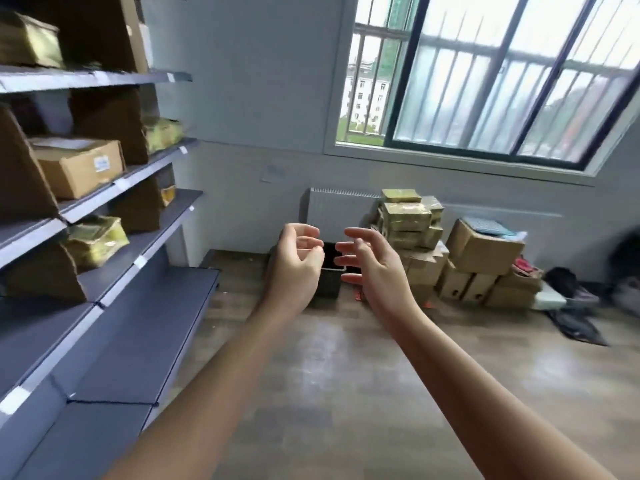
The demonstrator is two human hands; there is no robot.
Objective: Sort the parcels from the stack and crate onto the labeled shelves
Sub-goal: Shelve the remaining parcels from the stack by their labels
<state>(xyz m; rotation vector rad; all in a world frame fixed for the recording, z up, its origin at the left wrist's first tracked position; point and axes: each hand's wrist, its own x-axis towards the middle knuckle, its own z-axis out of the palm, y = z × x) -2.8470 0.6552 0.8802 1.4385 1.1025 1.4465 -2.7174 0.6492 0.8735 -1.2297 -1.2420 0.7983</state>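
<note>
**Hands and parcels before a pick.** Both arms are extended forward, palms turned toward each other. The left hand [296, 258] is shown with fingers loosely curled and nothing in them. The right hand [369, 261] is spread, fingers relaxed, and is likewise empty. The stack of parcels [408, 216], wrapped in yellowish film, is set on the floor [346, 375] under the window [485, 81]. It lies ahead and to the right of the hands, so the right hand is judged the nearer. Its long axis is upright. The dark crate [329, 284] is partly hidden behind the hands, straight ahead; its contents cannot be made out. The labeled shelves [162, 223], already bearing several parcels, are ranged along the left.
</note>
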